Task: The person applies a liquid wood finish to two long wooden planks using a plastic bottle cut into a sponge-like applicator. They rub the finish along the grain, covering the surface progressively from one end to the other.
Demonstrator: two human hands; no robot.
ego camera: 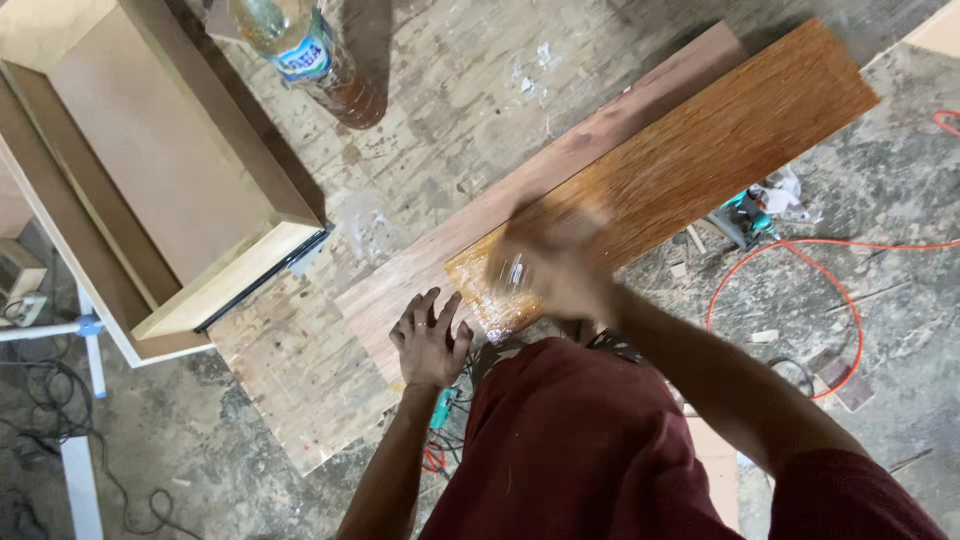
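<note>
My left hand [431, 340] lies flat, palm down, fingers spread and pointing away from me, the forearm running straight back toward my body. My right hand [548, 265] is extended further forward, motion-blurred, its grip unreadable, the bare forearm angling back to my shoulder.

A plastic bottle [310, 55] stands on the worn desk [470, 110] beside an open wooden box [150, 170]. An orange cable [800, 245] loops across the floor near a teal power tool [745, 215].
</note>
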